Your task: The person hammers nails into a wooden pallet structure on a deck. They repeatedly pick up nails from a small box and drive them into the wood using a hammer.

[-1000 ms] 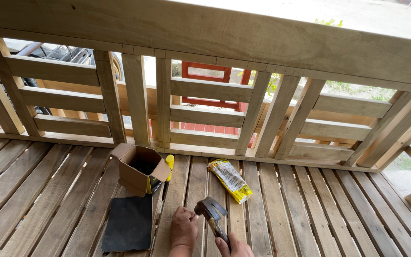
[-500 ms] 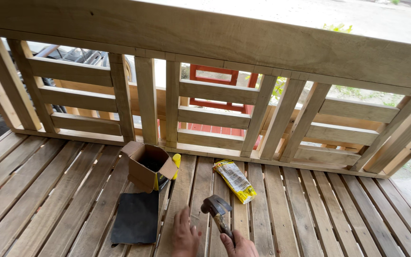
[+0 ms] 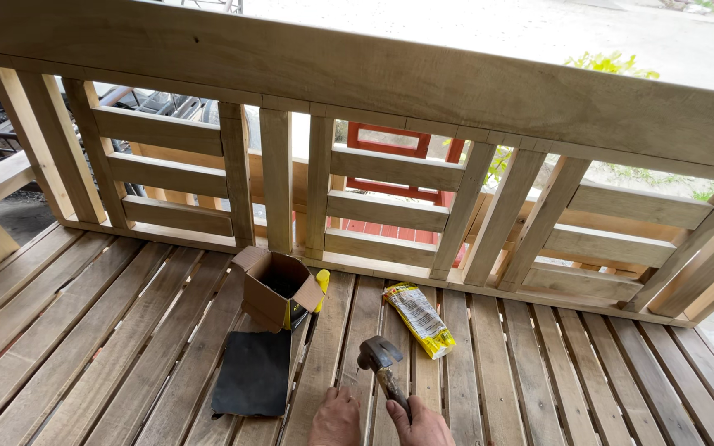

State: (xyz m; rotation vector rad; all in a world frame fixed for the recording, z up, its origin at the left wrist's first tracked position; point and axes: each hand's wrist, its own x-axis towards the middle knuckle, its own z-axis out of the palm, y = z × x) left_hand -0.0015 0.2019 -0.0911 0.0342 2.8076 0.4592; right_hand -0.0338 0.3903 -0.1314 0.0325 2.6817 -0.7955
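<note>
Down at the bottom edge, I see my right hand [image 3: 420,424] wrapped around the handle of a hammer [image 3: 383,367], fingers closed tight on it. The hammer tilts up and away from me, its metal head hanging just above the slats [image 3: 126,330], between the fourth and fifth gaps left of the yellow packet. My left hand [image 3: 336,418] lies beside the right one, knuckles up, fingers pressed down toward a slat; whether it pinches anything beneath I cannot tell, since the fingertips are hidden. The two hands sit close, nearly touching.

Just beyond the hammer head lies a yellow packet [image 3: 421,319], flat on the slats and angled a little. To the left of it stands an open carton [image 3: 278,289], flaps up, tipped toward me, with a small yellow thing [image 3: 321,281] poking out at its right side. In front of the carton, touching it, a dark sheet [image 3: 254,373] lies flat across several slats, well left of my left hand.

Behind all of this runs a wooden railing [image 3: 390,91] with upright posts and short crosspieces. Through its gaps I can make out a red frame [image 3: 390,150], and greenery [image 3: 613,64] shows past the top rail.
</note>
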